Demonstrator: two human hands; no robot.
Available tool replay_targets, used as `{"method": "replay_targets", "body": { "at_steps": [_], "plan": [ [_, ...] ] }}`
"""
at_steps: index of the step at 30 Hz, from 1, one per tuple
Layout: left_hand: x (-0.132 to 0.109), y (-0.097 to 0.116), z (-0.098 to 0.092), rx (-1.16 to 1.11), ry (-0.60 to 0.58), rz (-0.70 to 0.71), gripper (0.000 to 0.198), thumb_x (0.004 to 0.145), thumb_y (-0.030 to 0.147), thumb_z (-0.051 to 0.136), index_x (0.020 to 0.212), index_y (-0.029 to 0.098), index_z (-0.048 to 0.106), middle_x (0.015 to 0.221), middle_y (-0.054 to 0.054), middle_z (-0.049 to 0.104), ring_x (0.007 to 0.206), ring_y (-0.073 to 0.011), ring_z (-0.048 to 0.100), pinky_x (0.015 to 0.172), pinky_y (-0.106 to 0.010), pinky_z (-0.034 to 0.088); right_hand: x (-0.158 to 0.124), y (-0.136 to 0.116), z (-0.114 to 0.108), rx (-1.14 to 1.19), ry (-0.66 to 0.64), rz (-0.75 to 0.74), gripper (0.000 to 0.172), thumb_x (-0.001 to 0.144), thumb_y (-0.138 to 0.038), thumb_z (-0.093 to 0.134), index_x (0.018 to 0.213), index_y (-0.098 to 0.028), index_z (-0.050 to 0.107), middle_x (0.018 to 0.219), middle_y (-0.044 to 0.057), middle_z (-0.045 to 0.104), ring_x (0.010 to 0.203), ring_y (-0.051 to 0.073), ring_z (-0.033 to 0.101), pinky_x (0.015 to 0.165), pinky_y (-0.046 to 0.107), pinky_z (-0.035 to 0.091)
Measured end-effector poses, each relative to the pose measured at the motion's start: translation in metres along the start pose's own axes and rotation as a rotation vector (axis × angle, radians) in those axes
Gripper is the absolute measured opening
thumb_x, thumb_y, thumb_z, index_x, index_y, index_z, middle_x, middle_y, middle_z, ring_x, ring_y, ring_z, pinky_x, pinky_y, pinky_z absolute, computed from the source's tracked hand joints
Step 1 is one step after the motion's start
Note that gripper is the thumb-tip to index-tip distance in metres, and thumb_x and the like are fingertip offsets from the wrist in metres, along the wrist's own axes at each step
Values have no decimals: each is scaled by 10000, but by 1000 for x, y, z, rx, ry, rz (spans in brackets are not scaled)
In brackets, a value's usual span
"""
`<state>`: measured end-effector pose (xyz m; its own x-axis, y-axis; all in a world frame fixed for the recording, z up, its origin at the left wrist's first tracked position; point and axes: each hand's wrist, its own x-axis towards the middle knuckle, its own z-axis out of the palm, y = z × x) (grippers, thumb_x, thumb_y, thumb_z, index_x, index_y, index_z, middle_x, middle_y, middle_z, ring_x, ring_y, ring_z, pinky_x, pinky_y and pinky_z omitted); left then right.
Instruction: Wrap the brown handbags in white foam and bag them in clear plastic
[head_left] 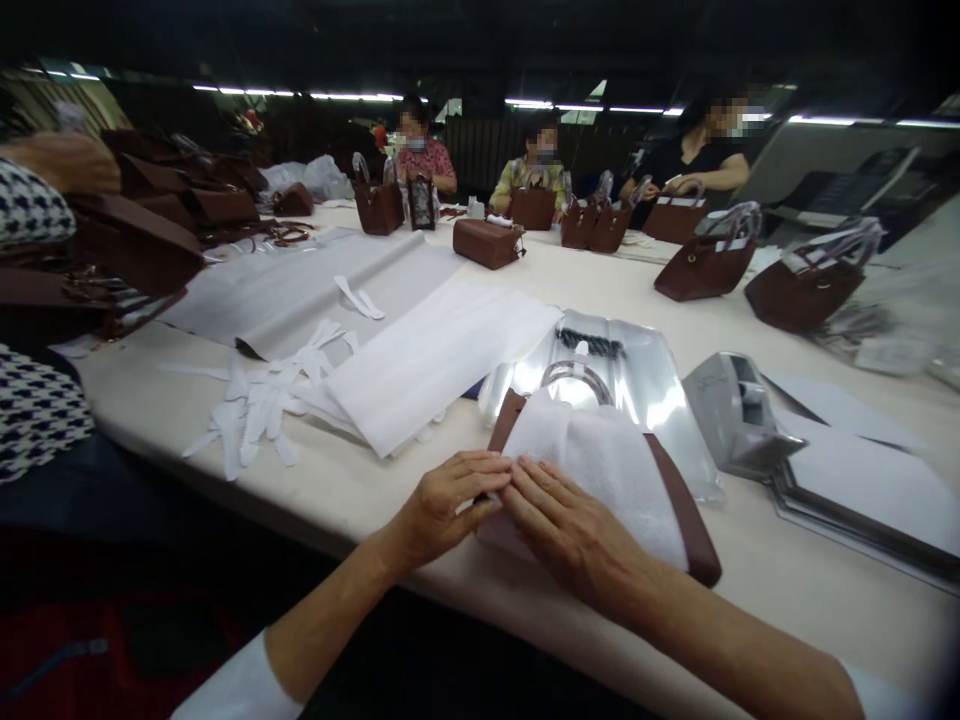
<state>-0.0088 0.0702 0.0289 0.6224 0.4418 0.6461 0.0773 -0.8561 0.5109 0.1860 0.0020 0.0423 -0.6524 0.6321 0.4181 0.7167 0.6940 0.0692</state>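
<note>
Near the front edge of the tabletop (322, 498), white wrapping material (607, 460) hides most of a brown handbag (691, 528); whether the left hand (450, 497) pinches it is unclear. Beyond the left edge, a co-worker's hand (67, 162) blurs, houndstooth sleeve (37, 420) cut off by the picture.

Hands: I am counting two of mine, left hand (450, 503) and right hand (574, 530). By them I am tallying one bag (681, 510) and one white wrap (600, 460). Across the table (787, 375) I am making out at least eight other bags (703, 268). One tape dispenser (731, 420) is standing to the right. Three people (433, 168) are showing opposite; a fourth person (41, 415) is showing at left. One long white sheet (442, 365) is lying beside white strips (251, 415); those are overlapping past my counting, as is the brown pile (142, 235).
</note>
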Motion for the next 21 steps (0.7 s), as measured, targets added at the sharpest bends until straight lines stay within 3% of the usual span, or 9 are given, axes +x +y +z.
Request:
{"method": "replay_targets", "body": {
  "at_steps": [6, 9, 14, 18, 20, 21],
  "plan": [
    [4, 11, 10, 231, 133, 128, 185, 767, 54, 597, 942, 116, 596, 932, -76, 666, 968, -169, 588, 840, -319, 516, 1, -1, -7, 137, 140, 175, 331, 855, -124, 428, 1175, -45, 458, 1220, 192, 473, 1162, 247, 432, 951, 394, 445],
    [-2, 12, 12, 339, 110, 203, 215, 748, 45, 617, 952, 111, 593, 955, -76, 669, 1001, -188, 579, 824, -323, 518, 1, 2, -7, 189, 107, 184, 268, 860, -149, 453, 1109, -66, 511, 1180, 162, 504, 1138, 231, 449, 980, 368, 420],
    [-13, 0, 10, 418, 25, 300, 259, 734, 45, 636, 977, 128, 598, 1019, -71, 657, 1044, -203, 565, 837, -329, 523, 0, -2, -5, 121, 20, 78, 262, 882, -126, 410, 1107, -57, 524, 1203, 146, 506, 1194, 256, 392, 1050, 421, 313],
    [-15, -6, 7, 384, -16, 339, 249, 764, 39, 582, 1001, 109, 607, 1068, -104, 632, 1080, -221, 550, 866, -314, 530, -4, 2, -28, 215, 96, 51, 226, 888, -190, 427, 1039, -99, 567, 1134, 96, 570, 1123, 203, 464, 1032, 368, 335],
    [-17, -13, 7, 371, -29, 308, 273, 777, 57, 554, 1020, 162, 620, 1079, -78, 633, 1072, -218, 559, 861, -309, 537, -18, 28, -48, 311, 228, 221, 210, 884, -224, 439, 1008, -144, 588, 1091, 62, 597, 1040, 154, 518, 964, 299, 400],
    [-20, -18, 8, 358, -19, 298, 302, 775, 70, 545, 1039, 197, 619, 1082, -58, 637, 1059, -215, 569, 847, -302, 546, -31, 48, -61, 340, 308, 422, 209, 875, -230, 456, 1019, -164, 592, 1082, 52, 601, 997, 141, 539, 907, 272, 434]
  ]
}}
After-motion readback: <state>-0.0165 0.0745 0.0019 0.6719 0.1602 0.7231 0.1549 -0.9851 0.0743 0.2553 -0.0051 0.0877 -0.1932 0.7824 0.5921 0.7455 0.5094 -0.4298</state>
